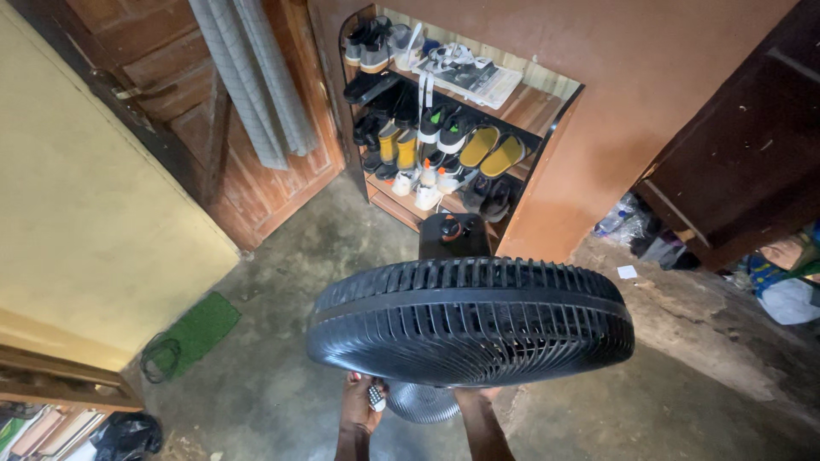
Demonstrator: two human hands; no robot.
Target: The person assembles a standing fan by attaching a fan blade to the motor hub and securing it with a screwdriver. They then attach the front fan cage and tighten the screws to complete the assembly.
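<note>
A black standing fan fills the middle of the head view, its round ribbed guard seen from above and its motor housing with a knob behind it. Both my hands reach up under the front of the guard. My left hand holds a small grey tool or remote against the guard's lower edge. My right hand touches the guard's underside; its fingers are hidden behind the grille. A lighter grey round part shows between my wrists.
A wooden shoe rack with several pairs of shoes and sandals stands against the brown wall behind the fan. A wooden door and hanging cloth are at left. A green mat, a black bag and clutter at right lie on the concrete floor.
</note>
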